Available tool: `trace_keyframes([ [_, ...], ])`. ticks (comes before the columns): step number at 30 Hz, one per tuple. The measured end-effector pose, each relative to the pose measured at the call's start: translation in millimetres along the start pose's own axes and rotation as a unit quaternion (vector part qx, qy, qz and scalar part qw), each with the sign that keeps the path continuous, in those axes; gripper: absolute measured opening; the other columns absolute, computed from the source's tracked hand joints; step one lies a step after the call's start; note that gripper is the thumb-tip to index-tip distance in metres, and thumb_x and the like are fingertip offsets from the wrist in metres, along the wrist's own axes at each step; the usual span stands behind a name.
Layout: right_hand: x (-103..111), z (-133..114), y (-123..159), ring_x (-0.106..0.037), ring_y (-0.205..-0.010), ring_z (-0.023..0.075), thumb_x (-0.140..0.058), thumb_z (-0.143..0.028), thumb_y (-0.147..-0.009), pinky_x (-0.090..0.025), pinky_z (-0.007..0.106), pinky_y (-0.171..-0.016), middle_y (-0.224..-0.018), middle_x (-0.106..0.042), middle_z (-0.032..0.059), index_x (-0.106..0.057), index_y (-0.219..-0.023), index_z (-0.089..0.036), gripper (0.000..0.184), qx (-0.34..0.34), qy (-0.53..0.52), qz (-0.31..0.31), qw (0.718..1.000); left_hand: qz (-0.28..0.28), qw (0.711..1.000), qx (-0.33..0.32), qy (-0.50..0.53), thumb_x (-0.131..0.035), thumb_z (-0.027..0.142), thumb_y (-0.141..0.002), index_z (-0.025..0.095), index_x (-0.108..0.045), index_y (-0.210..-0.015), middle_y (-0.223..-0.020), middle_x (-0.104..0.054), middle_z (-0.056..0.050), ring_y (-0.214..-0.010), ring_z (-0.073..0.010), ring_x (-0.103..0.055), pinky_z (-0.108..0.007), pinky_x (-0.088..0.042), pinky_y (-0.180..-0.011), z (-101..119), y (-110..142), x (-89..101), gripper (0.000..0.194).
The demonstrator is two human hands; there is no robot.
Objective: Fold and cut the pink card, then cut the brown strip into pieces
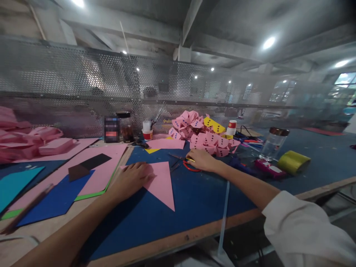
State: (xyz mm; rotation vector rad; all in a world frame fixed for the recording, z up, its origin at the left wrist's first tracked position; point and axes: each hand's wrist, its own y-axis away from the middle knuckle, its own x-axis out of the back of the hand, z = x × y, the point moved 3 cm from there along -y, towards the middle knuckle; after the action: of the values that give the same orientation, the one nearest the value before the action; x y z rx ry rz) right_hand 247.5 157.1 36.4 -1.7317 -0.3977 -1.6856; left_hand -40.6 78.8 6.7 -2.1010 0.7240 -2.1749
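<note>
My left hand (130, 180) lies flat, fingers together, on the left part of a pink paper triangle (162, 185) that points toward me on the blue table mat (194, 200). My right hand (201, 160) reaches further out and rests on scissors with red handles (191, 167), its fingers curled over them near a small yellow bit. Just beyond that hand lies a heap of folded pink paper pieces with dark dots (205, 139), with a yellow one (214, 126) among them.
Sheets of pink, blue, green and black paper (91, 170) lie at the left, pink stacks (30, 142) behind. A glass jar (274, 142), a yellow roll (293, 161), cups (147, 130) and a perforated metal screen (111, 85) stand at the back. The table's wooden edge (194, 233) runs near me.
</note>
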Motion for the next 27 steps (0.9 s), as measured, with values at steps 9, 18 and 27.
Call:
trace_keyframes([
  [9, -6, 2, 6, -0.06, -0.098, 0.0207, -0.052, -0.04, -0.091, -0.041, 0.029, -0.08, -0.112, -0.061, 0.01, -0.061, -0.112, -0.02, 0.031, -0.025, -0.008, 0.007, 1.0, -0.014, 1.0, -0.007, 0.002, -0.051, 0.053, -0.087, 0.031, -0.062, -0.112, -0.117, -0.062, -0.008, -0.11, -0.0291, -0.056, -0.041, -0.041, -0.091, -2, -2, 0.9, 0.036],
  [18, -7, 5, 5, -0.06, -0.095, 0.0216, -0.054, -0.042, -0.09, -0.041, 0.029, -0.078, -0.111, -0.062, 0.0094, -0.062, -0.111, -0.021, 0.031, -0.035, -0.006, 0.006, 0.999, -0.021, 1.0, 0.009, -0.012, -0.052, 0.03, -0.088, 0.03, -0.066, -0.108, -0.108, -0.064, -0.006, -0.101, -0.0237, -0.058, -0.035, -0.043, -0.087, 1, -2, 7.2, 0.024],
  [27, -1, -7, 9, -0.053, -0.105, 0.0195, -0.052, -0.034, -0.093, -0.036, 0.032, -0.088, -0.116, -0.058, 0.0081, -0.061, -0.118, -0.023, 0.029, 0.004, -0.015, 0.036, 0.999, -0.011, 1.0, 0.018, 0.02, -0.049, 0.034, -0.089, 0.027, -0.065, -0.107, -0.114, -0.063, -0.006, -0.103, -0.0247, -0.059, -0.035, -0.043, -0.089, -1, -3, 6.4, 0.026],
])
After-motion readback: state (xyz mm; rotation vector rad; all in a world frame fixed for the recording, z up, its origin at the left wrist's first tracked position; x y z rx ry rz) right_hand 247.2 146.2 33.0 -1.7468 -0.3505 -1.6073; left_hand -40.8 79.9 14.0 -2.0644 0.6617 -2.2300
